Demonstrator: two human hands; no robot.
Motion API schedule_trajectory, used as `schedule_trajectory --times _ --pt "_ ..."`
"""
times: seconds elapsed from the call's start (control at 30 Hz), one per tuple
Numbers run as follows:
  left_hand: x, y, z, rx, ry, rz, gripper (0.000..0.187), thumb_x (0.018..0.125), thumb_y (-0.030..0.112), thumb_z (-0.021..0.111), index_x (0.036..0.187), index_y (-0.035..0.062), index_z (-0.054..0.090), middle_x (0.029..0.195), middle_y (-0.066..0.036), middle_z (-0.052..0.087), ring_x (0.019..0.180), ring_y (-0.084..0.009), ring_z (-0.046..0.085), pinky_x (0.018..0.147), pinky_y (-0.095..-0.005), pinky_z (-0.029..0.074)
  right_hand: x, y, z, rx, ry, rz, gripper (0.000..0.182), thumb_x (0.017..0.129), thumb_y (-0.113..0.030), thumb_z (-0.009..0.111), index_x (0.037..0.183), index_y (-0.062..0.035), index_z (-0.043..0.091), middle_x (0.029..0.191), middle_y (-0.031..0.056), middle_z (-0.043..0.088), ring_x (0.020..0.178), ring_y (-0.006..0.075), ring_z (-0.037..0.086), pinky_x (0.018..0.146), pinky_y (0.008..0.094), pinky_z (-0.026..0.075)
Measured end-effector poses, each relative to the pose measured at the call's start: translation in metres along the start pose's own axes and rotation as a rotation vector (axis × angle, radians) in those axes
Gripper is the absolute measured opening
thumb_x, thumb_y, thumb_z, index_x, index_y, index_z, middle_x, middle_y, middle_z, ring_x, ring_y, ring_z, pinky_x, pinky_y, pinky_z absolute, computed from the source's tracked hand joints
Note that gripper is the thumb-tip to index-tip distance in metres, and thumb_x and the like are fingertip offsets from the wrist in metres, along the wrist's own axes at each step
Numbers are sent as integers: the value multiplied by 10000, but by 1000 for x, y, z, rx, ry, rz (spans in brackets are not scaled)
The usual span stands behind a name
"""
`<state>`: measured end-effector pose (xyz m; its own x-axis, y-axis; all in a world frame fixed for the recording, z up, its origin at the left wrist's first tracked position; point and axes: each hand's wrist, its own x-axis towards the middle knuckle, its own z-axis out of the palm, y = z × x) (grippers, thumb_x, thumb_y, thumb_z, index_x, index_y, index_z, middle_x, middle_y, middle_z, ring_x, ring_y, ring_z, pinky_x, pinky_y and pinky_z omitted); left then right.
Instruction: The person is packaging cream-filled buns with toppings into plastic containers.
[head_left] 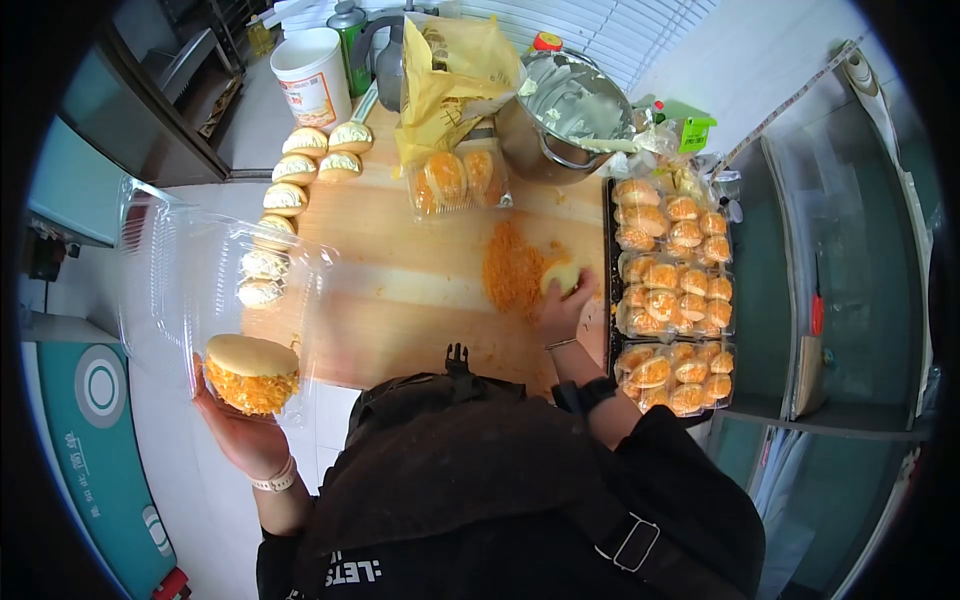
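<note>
My left hand (243, 437) supports an open clear plastic clamshell box (218, 300) from below, off the left side of the wooden board. Inside the box sits a bun (252, 358) with orange shredded floss along its lower side. Over on the right, my right hand (566, 313) has its fingers closed round a pale bun (560, 277). This bun is at the right edge of a loose pile of orange floss (510, 270); its underside is hidden.
Several cream-topped buns (285, 199) line the left of the board (390, 270). A packed box (455, 185), yellow bag (450, 80), metal pot (545, 140) and white bucket (308, 75) stand at the back. A black tray (612, 290) of boxed buns lies right.
</note>
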<state>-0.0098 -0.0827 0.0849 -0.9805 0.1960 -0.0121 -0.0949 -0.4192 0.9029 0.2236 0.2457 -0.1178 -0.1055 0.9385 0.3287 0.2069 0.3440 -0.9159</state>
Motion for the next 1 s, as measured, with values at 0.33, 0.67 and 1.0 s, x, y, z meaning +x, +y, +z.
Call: schedule_trajectory --times 0.33,0.67,1.0 --pt "44 -74 30 68 -362 -158 451 978 340 321 1328 58 369 1326 -135 423 1195 -242 446 1004 -389 359 79 -224 15 1379 -709 1050 425 974 -380 322 1249 -83 450 1240 103 505 1130 260 499 887 416 465" --pt "14 -55 58 22 -307 -406 469 982 384 276 1333 82 351 1217 -100 471 1004 -205 554 802 -354 500 44 -228 132 297 -1243 369 383 921 -328 490 1213 -82 465 1159 101 543 1009 194 561 827 359 465" --pt "6 -55 41 -95 -212 -353 464 983 374 288 1326 72 363 1230 -105 463 1085 -233 514 851 -393 489 28 -255 155 -222 -1221 -376 467 936 -399 404 1075 27 536 959 253 595 917 317 581 820 376 438"
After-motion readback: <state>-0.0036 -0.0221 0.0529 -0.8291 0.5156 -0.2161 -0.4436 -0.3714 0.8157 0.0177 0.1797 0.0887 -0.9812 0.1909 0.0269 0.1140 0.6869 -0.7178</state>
